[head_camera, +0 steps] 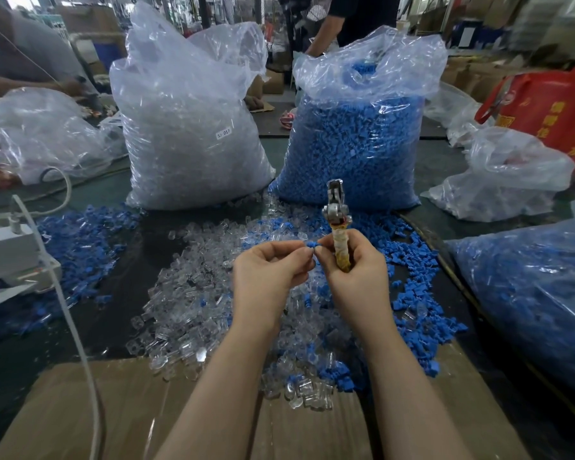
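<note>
Bottom edge: flat cardboard sheet (80,413) under both forearms. Above it, a mixed pile of clear caps (186,293) and loose blue parts (409,313) on the dark table (123,260).

Frame centre: left hand (269,270) curled, thumb and forefinger pinching a small blue piece (311,244). Right hand (352,273) fingertips touch the same piece. Its other fingers wrap the taped handle of a hand tool (337,224), metal head upright.

Upper centre: bag of clear caps (186,127) left, bag of blue parts (356,144) right.

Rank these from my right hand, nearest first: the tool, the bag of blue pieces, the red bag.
1. Tool, held in the right hand.
2. Bag of blue pieces, straight behind.
3. Red bag, far back right.
</note>
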Available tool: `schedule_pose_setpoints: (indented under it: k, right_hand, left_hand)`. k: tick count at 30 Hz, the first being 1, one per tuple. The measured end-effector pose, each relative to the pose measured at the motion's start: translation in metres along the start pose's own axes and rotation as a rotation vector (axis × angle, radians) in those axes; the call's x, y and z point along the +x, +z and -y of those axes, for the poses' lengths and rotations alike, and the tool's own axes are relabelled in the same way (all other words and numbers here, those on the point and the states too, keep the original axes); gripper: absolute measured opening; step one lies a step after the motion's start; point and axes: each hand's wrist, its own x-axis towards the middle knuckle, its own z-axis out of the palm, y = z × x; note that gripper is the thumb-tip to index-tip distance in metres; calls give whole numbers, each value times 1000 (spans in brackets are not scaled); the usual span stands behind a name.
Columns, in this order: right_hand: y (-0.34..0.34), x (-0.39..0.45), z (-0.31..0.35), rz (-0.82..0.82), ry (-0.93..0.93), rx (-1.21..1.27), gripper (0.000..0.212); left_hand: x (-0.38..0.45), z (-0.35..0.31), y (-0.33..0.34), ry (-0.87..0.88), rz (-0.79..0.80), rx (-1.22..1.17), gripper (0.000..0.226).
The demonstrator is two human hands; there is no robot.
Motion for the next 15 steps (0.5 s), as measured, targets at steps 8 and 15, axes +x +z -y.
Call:
schedule_pose_setpoints:
  k: [8,15]
  right_hand:
    - [2,-2,0,-60,-3,-52,12]
    - [2,-2,1,-40,38,-8,11]
  left_hand:
    - [0,4,4,204,-68,253,14]
    - [-1,7,3,313,-83,339,19]
